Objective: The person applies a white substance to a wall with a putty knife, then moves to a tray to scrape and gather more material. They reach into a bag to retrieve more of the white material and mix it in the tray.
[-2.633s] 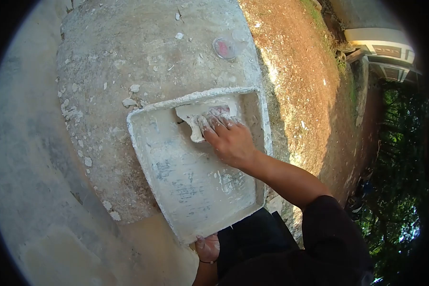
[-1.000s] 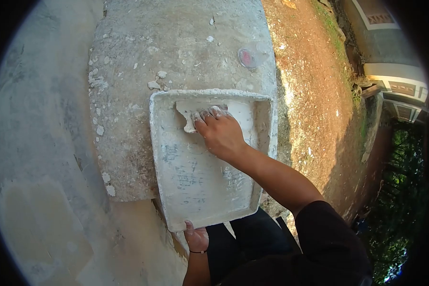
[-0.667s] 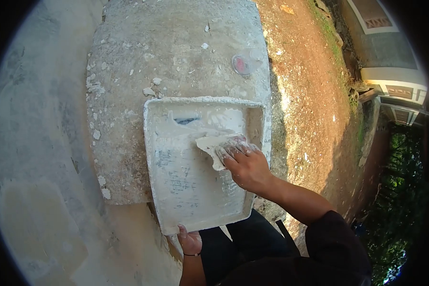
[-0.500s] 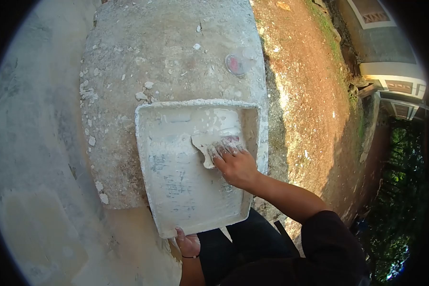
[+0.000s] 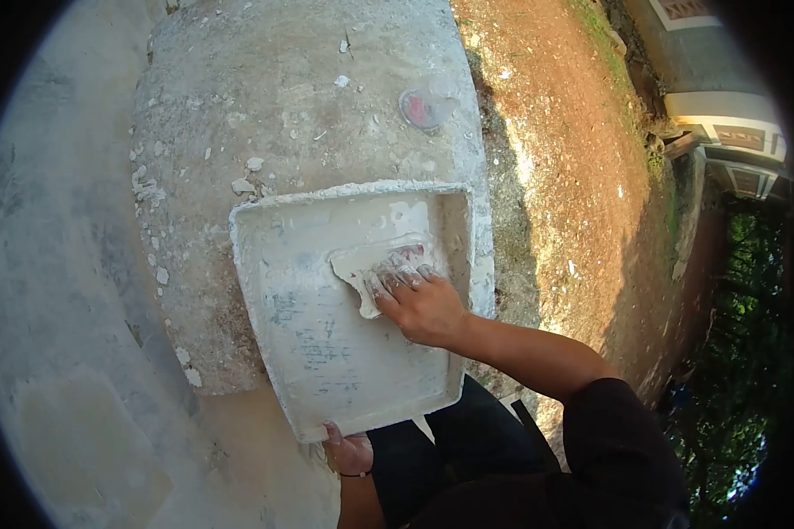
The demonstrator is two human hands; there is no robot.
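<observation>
A wide plaster-smeared tray (image 5: 326,401) with raised sides is in front of me, its near end over my legs. My left hand (image 5: 350,452) is closed on the tray's near left corner, thumb over the rim and the other fingers mostly hidden beneath. Inside the tray, my right hand (image 5: 428,309) grips a putty scraper (image 5: 355,264) coated in pale wet plaster. The scraper lies low over the tray's floor, towards the far right part. Whitish paste covers my right fingers. A thin film of plaster with bluish streaks spreads across the tray's floor.
Beneath the tray's far part is a rough concrete slab (image 5: 273,106) with dried plaster crumbs. A round clear lid-like piece with pink (image 5: 421,110) lies on it. A grey plastered wall (image 5: 62,264) rises at left; reddish dirt ground (image 5: 573,176) and buildings are at right.
Slab and tray appear slightly further left in view, the tray a little more turned. My right hand and the scraper have shifted slightly left. Both hands keep their grip.
</observation>
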